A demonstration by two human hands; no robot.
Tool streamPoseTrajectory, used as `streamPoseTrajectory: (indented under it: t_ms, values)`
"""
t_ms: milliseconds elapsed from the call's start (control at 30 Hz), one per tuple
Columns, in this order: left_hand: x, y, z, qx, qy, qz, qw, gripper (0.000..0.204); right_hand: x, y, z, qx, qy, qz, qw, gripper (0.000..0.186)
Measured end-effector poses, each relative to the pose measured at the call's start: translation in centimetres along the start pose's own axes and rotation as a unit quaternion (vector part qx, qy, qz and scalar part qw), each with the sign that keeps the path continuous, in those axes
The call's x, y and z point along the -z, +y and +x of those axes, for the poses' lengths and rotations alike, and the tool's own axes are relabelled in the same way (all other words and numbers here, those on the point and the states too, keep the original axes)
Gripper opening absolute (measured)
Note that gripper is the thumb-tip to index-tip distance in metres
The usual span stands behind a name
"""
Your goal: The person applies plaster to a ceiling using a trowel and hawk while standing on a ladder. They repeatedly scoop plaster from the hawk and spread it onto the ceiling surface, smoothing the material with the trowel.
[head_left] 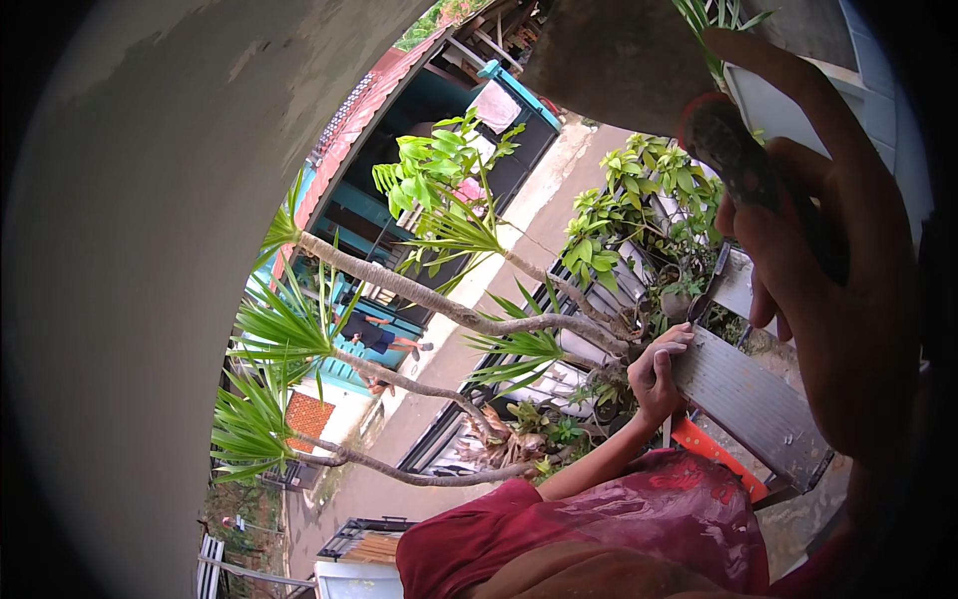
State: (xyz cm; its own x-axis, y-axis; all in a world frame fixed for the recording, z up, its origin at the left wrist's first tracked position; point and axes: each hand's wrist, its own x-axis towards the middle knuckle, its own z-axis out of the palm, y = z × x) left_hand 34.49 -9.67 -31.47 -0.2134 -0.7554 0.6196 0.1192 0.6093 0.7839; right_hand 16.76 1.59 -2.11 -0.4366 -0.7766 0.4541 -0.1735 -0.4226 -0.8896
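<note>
My right hand (828, 260) is wrapped round the dark handle of a broad putty knife (624, 70), its index finger stretched up along the blade side. An orange-red collar shows where the handle meets the wide, shadowed blade. Lower down, my left hand (656, 377) has its fingers curled at the edge of a grey ribbed ladder step (753, 404) with whitish spots on it. Beneath that step runs an orange ladder part (718, 457). To the left, a pale grey plastered surface (140, 250) with uneven patches curves overhead.
Below me, long-stemmed spiky plants (429, 299) and leafy shrubs (619, 200) grow by a white-and-black fence (559, 384). Past a paved lane (509, 290) stands a turquoise house with a red roof (369, 100). A person in dark clothes (369, 332) is there.
</note>
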Motion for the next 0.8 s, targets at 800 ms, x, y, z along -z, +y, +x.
streamPoseTrajectory:
  t_ms: [800]
  values:
    - [-8.8,21.6,32.1,-0.254,-0.079,-0.189,0.945,0.037,3.7,-2.4,11.9,0.254,-0.066,-0.146,0.954,0.049]
